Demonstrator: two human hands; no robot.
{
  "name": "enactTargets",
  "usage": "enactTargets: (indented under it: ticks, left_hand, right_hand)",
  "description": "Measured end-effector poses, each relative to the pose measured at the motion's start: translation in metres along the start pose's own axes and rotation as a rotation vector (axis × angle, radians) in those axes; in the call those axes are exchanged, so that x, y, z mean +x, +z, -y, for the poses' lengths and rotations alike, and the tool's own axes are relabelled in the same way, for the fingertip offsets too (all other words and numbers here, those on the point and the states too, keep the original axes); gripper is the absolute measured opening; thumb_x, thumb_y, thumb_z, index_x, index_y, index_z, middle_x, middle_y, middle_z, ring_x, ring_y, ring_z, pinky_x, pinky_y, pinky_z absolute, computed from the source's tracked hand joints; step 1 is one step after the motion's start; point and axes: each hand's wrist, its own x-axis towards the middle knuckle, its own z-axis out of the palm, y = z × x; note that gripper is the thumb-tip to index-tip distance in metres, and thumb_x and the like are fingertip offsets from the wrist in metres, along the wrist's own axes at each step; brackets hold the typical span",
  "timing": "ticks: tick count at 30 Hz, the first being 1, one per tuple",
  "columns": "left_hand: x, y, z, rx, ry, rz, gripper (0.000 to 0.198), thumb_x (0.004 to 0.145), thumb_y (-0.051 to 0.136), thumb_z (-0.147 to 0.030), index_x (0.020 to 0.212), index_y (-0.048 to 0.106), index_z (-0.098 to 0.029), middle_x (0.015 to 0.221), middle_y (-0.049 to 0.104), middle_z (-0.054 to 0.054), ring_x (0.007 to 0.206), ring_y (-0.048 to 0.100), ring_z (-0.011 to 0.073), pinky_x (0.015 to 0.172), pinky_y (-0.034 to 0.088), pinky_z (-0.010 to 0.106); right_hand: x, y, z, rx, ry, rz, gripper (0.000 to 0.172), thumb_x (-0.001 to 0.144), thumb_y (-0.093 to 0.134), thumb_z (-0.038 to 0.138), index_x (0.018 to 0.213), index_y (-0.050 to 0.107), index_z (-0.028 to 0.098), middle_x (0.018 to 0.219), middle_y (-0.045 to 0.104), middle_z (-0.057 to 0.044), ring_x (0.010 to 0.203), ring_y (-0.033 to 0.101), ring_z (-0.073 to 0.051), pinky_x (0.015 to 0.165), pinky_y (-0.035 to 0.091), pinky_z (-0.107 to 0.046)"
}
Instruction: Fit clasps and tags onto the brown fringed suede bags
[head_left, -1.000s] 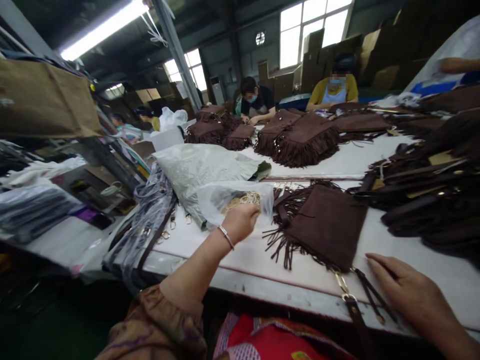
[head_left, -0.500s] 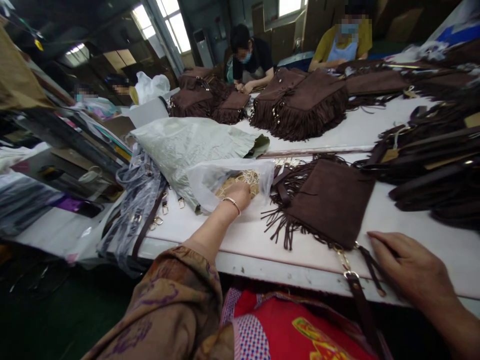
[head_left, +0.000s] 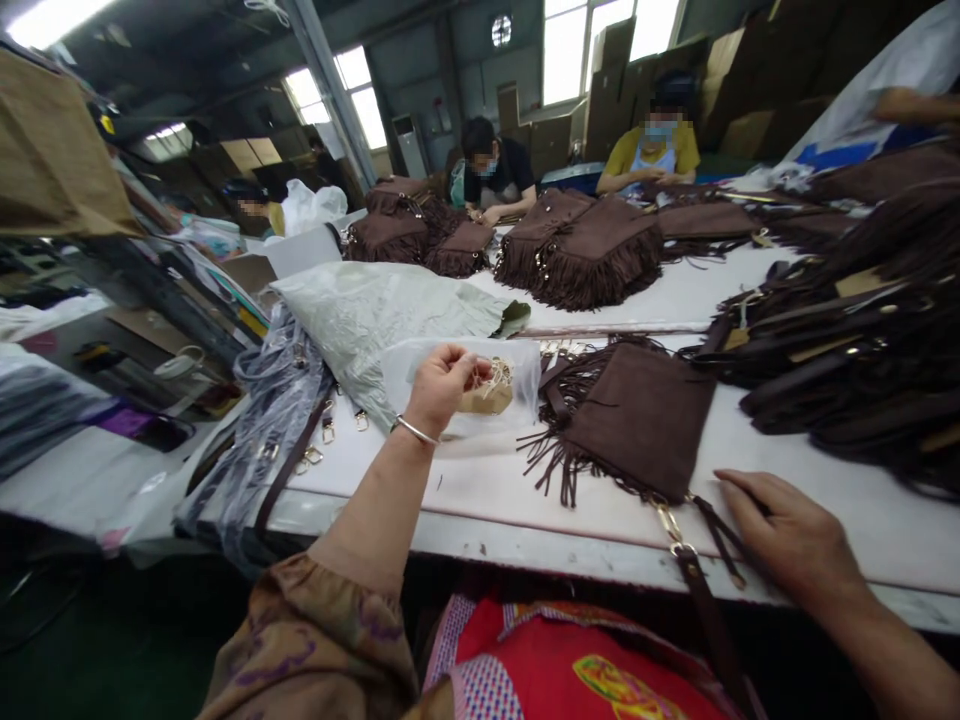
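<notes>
My left hand (head_left: 442,385), with a bracelet at the wrist, pinches the cream string of a brown paper hang tag (head_left: 484,402) over a clear plastic bag (head_left: 523,385). More cream strings show beside its fingertips. To the right a dark brown suede fringed handbag (head_left: 637,415) lies flat, its fringe toward the left. A gold clip (head_left: 667,520) joins its near corner to a brown strap (head_left: 701,590) hanging over the table edge. My right hand (head_left: 799,545) lies on the table beside that corner, thumb stretched out, near a thin brown strip (head_left: 718,540); its other fingers are partly hidden.
Plastic-wrapped straps (head_left: 277,400) and gold clasps (head_left: 328,425) lie left, near a pale crumpled sheet (head_left: 390,300). Brown bags are piled at the back (head_left: 592,240) and right (head_left: 862,350). Several people work across the table (head_left: 480,465).
My left hand has drawn up and left out of the plastic bag, pinching a tag string. The view has shifted slightly; my right hand stays by the handbag's corner.
</notes>
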Motion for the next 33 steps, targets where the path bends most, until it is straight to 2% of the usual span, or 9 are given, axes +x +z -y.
enactTargets:
  ticks: [3,6,10,13,16,18,22,26,33]
  left_hand:
    - [-0.022,0.016,-0.02,-0.241,-0.124,-0.006,0.034,0.078,0.074,-0.042,0.084,0.053,-0.017,0.074,0.069,0.001,0.06,0.067,0.0129,0.059,0.054,0.026]
    - [-0.047,0.042,-0.036,-0.333,-0.199,0.093,0.031,0.079,0.075,-0.038,0.083,0.053,-0.016,0.072,0.069,0.001,0.058,0.067,0.0125,0.058,0.055,0.025]
    - [-0.083,0.089,-0.049,-0.394,-0.277,0.277,0.027,0.084,0.071,-0.036,0.082,0.054,-0.015,0.075,0.071,0.003,0.066,0.07,0.0148,0.061,0.055,0.025]
    - [-0.104,0.116,-0.054,-0.447,-0.374,0.35,0.026,0.084,0.072,-0.034,0.085,0.054,-0.015,0.09,0.073,0.007,0.081,0.072,0.018,0.064,0.055,0.024]
    - [-0.116,0.132,-0.057,-0.519,-0.451,0.414,0.029,0.079,0.078,-0.032,0.083,0.055,-0.015,0.105,0.07,0.01,0.094,0.071,0.0216,0.066,0.056,0.026]
    - [-0.12,0.138,-0.056,-0.564,-0.488,0.461,0.032,0.074,0.082,-0.032,0.082,0.056,-0.014,0.108,0.069,0.01,0.096,0.069,0.0216,0.067,0.056,0.026]
    - [-0.126,0.148,-0.053,-0.581,-0.492,0.536,0.037,0.068,0.085,-0.035,0.08,0.059,-0.013,0.11,0.067,0.009,0.083,0.065,0.0134,0.069,0.056,0.026]
    - [-0.13,0.154,-0.05,-0.516,-0.493,0.587,0.04,0.066,0.087,-0.037,0.079,0.059,-0.012,0.113,0.066,0.009,0.085,0.064,0.0136,0.076,0.056,0.03]
    - [-0.129,0.155,-0.045,-0.386,-0.449,0.616,0.035,0.075,0.079,-0.041,0.087,0.061,-0.013,0.102,0.067,0.007,0.085,0.064,0.0145,0.074,0.056,0.029]
  right_hand:
    - [0.005,-0.017,0.026,0.054,0.134,-0.137,0.027,0.09,0.051,0.041,0.098,0.07,0.023,0.101,0.073,-0.008,0.096,0.069,-0.026,0.093,0.052,-0.04]
    - [0.011,-0.038,0.074,0.208,0.186,-0.193,0.028,0.089,0.057,0.042,0.102,0.072,0.022,0.105,0.072,-0.007,0.099,0.068,-0.023,0.096,0.051,-0.038]
    - [0.015,-0.056,0.14,0.478,0.125,-0.081,0.023,0.092,0.058,0.037,0.105,0.071,0.024,0.105,0.072,-0.006,0.095,0.068,-0.02,0.085,0.056,-0.033]
    - [0.014,-0.061,0.162,0.433,-0.034,-0.182,0.023,0.091,0.061,0.029,0.112,0.068,0.021,0.105,0.069,-0.009,0.095,0.066,-0.02,0.084,0.056,-0.036]
    - [0.011,-0.066,0.165,0.337,-0.169,-0.279,0.024,0.089,0.063,0.018,0.112,0.067,0.021,0.106,0.066,-0.009,0.1,0.063,-0.021,0.089,0.052,-0.039]
    - [0.01,-0.068,0.163,0.308,-0.181,-0.278,0.025,0.088,0.064,0.016,0.112,0.068,0.022,0.105,0.065,-0.008,0.099,0.062,-0.021,0.089,0.051,-0.039]
    - [0.012,-0.068,0.155,0.401,-0.044,-0.123,0.02,0.092,0.061,0.023,0.111,0.068,0.023,0.1,0.066,-0.006,0.094,0.061,-0.018,0.083,0.05,-0.034]
    - [0.013,-0.066,0.148,0.53,0.12,0.069,0.018,0.094,0.058,0.031,0.107,0.07,0.025,0.089,0.063,-0.002,0.082,0.059,-0.016,0.074,0.048,-0.03]
    - [0.009,-0.064,0.142,0.69,0.216,0.113,0.017,0.09,0.061,0.034,0.084,0.072,0.022,0.09,0.067,-0.003,0.088,0.061,-0.018,0.082,0.046,-0.031]
